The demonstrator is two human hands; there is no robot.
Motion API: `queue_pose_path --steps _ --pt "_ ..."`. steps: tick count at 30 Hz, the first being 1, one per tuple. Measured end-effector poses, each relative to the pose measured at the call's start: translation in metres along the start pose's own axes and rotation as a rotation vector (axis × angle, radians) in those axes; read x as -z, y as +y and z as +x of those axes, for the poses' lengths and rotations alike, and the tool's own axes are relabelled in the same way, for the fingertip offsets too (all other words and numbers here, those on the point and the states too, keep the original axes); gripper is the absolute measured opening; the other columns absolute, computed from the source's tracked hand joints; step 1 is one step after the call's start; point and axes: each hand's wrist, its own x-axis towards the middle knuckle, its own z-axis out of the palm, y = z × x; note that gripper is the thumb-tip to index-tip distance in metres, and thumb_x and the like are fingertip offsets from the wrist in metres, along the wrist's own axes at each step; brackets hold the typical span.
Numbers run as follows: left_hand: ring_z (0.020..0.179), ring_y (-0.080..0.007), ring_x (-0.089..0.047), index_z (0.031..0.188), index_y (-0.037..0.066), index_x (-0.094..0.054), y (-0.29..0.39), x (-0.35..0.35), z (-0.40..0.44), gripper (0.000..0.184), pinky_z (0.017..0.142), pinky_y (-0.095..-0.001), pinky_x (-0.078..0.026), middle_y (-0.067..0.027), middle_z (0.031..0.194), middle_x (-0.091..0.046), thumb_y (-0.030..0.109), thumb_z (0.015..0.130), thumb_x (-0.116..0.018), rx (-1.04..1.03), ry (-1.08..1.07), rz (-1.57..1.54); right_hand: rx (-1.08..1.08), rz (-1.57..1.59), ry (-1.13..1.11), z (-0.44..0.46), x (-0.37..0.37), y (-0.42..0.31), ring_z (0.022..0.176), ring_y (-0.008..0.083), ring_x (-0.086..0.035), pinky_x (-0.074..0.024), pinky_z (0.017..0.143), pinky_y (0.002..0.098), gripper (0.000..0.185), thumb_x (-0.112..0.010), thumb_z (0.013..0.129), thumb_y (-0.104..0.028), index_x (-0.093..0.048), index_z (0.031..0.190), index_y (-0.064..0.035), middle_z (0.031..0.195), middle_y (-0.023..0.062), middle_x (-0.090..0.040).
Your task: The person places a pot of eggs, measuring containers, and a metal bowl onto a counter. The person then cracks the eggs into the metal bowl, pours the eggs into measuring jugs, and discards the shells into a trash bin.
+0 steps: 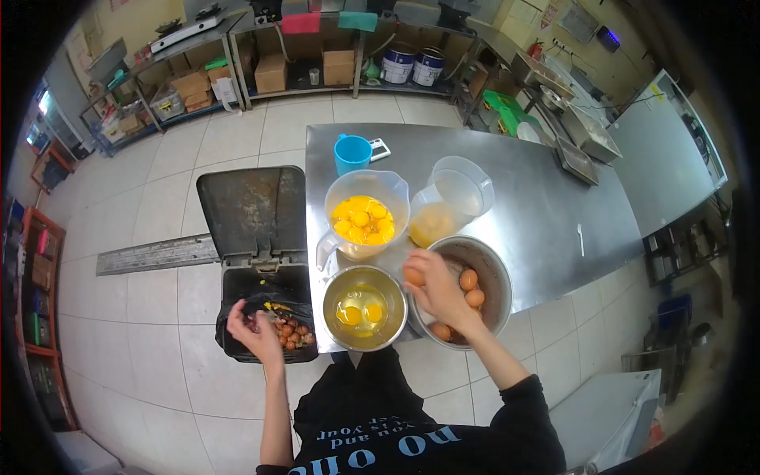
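My right hand (442, 294) is closed around a brown egg (413, 275) above the left rim of a deep metal pot (500, 277). Several more brown eggs (469, 279) lie inside that pot. Left of it, a steel bowl (326, 305) at the table's front edge holds two yolks (361, 314) in clear egg white. My left hand (260, 336) hangs over a black-lined bin (237, 286), fingers curved and apart, with no object clearly visible in them. Broken eggshells (294, 332) lie in the bin beside it.
A clear pitcher (336, 190) full of several yolks stands behind the bowl. Two more translucent pitchers (475, 178) are to its right, near a blue cup (352, 150) and a small white scale (380, 148). A white spoon (580, 239) lies on the steel table (546, 214). The bin's lid (249, 206) stands open.
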Motion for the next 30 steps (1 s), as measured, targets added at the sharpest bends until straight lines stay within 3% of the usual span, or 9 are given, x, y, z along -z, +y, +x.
queue_pose_path --steps 4,6,8,9,11,15,17,23,30 --pt "0.086 -0.0130 -0.047 0.109 0.005 -0.059 0.057 -0.024 -0.017 0.028 0.069 -0.0249 -0.041 -0.0058 0.105 -0.051 0.000 0.081 -0.055 -0.177 -0.284 -0.152 -0.059 -0.049 -0.151 0.000 -0.009 0.008 0.108 0.0365 -0.049 -0.0405 0.093 0.0414 0.039 -0.063 0.081 -0.011 -0.050 0.117 -0.0056 0.118 0.0189 -0.049" --pt "0.080 -0.0120 -0.052 0.108 0.005 -0.062 0.083 -0.038 -0.025 0.027 0.067 -0.0233 -0.044 -0.0055 0.101 -0.054 0.001 0.081 -0.059 -0.124 -0.508 -0.365 -0.051 0.052 -0.136 0.009 0.000 -0.007 0.106 0.0308 -0.052 -0.0430 0.092 0.0369 0.036 -0.061 0.087 -0.014 -0.047 0.119 -0.0038 0.113 0.0166 -0.051" --pt "0.078 -0.0116 -0.057 0.117 0.007 -0.061 0.118 -0.045 -0.029 0.037 0.067 -0.0236 -0.047 -0.0056 0.101 -0.056 0.003 0.080 -0.065 -0.154 -0.723 -0.398 -0.427 0.681 -0.141 0.016 0.006 -0.027 0.103 0.0202 -0.053 -0.0434 0.088 0.0322 0.032 -0.055 0.093 -0.019 -0.046 0.121 -0.0053 0.111 0.0099 -0.051" --pt "0.078 -0.0116 -0.057 0.117 0.007 -0.061 0.131 -0.047 -0.031 0.037 0.067 -0.0236 -0.047 -0.0056 0.101 -0.056 0.003 0.080 -0.065 -0.149 -0.723 -0.396 -0.431 0.682 -0.145 0.018 0.007 -0.034 0.103 0.0202 -0.053 -0.0434 0.088 0.0322 0.032 -0.055 0.093 -0.019 -0.046 0.121 -0.0053 0.111 0.0099 -0.051" --pt "0.079 -0.0088 -0.057 0.121 0.007 -0.059 0.147 -0.048 -0.031 0.046 0.070 -0.0222 -0.048 -0.0071 0.107 -0.057 0.001 0.076 -0.068 -0.189 -0.892 -0.348 -0.769 1.215 -0.287 0.021 0.007 -0.043 0.103 0.0134 -0.053 -0.0441 0.087 0.0272 0.034 -0.052 0.096 -0.022 -0.044 0.124 -0.0052 0.111 0.0057 -0.053" --pt "0.074 -0.0078 -0.058 0.117 0.007 -0.062 0.150 -0.040 -0.021 0.046 0.066 -0.0203 -0.049 -0.0065 0.101 -0.059 0.003 0.072 -0.073 -0.126 -0.973 -0.353 -0.862 1.338 -0.361 0.017 0.001 -0.044 0.104 0.0131 -0.054 -0.0448 0.089 0.0267 0.036 -0.054 0.095 -0.020 -0.043 0.126 -0.0064 0.114 0.0062 -0.054" --pt "0.071 -0.0086 -0.060 0.112 0.007 -0.065 0.140 -0.038 -0.021 0.043 0.065 -0.0203 -0.050 -0.0064 0.096 -0.061 0.003 0.070 -0.075 -0.037 -0.959 -0.368 -0.565 0.917 -0.436 0.023 0.009 -0.060 0.106 0.0156 -0.054 -0.0439 0.091 0.0277 0.041 -0.055 0.094 -0.022 -0.042 0.128 -0.0054 0.118 0.0085 -0.053" --pt "0.072 -0.0125 -0.063 0.110 0.004 -0.064 0.127 -0.035 -0.019 0.042 0.066 -0.0242 -0.053 -0.0087 0.095 -0.063 0.005 0.069 -0.076 -0.216 -0.936 -0.236 -0.206 0.545 -0.464 0.016 -0.011 -0.043 0.113 0.0271 -0.050 -0.0388 0.097 0.0348 0.044 -0.051 0.089 -0.011 -0.038 0.130 -0.0022 0.123 0.0158 -0.049" --pt "0.075 -0.0282 -0.064 0.113 0.002 -0.054 0.091 -0.051 -0.045 0.047 0.065 -0.0356 -0.052 -0.0175 0.097 -0.062 0.009 0.071 -0.075 -0.458 -0.818 0.014 -0.226 0.384 -0.432 0.007 -0.045 -0.036 0.114 0.0400 -0.047 -0.0368 0.100 0.0400 0.050 -0.048 0.082 -0.007 -0.033 0.130 -0.0008 0.121 0.0227 -0.043"
